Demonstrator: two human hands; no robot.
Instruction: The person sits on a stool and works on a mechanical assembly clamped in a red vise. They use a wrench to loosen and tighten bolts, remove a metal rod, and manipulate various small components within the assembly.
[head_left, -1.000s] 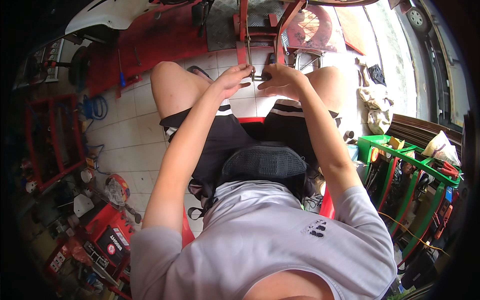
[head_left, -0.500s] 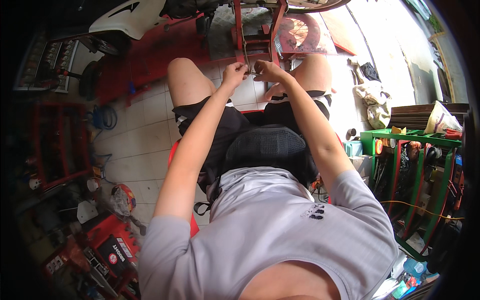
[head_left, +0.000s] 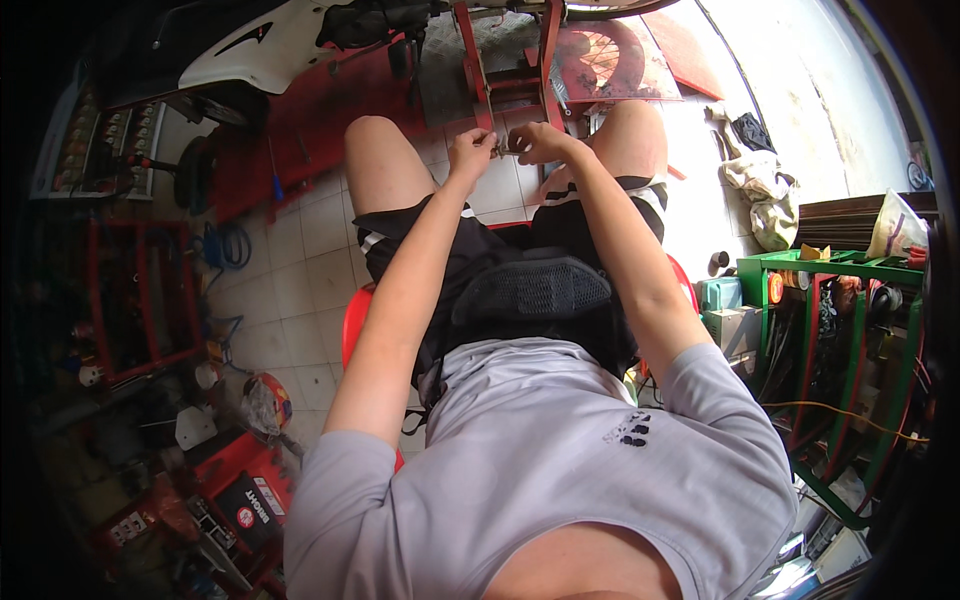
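Note:
My left hand [head_left: 471, 151] and my right hand [head_left: 539, 143] meet over the floor between my knees. The fingers of both are bent and closed in a pinch. Between the fingertips is a small metallic piece [head_left: 502, 146], too small and partly covered to name. Both hands seem to touch it. Just beyond them stands a red metal frame [head_left: 548, 62] on the red platform, below a motorcycle with a white body panel [head_left: 250, 58].
A blue-handled screwdriver [head_left: 277, 186] lies on the red platform [head_left: 330, 120] at left. I sit on a red seat [head_left: 356, 320]. To the right are a green rack [head_left: 752, 290] and a pale cloth bundle [head_left: 768, 205]. A blue hose [head_left: 232, 246] and a red toolbox [head_left: 235, 465] are at left.
The whole view has shifted slightly. My hands stay together at nearly the same spot, and the small metallic piece shows more clearly between the fingertips.

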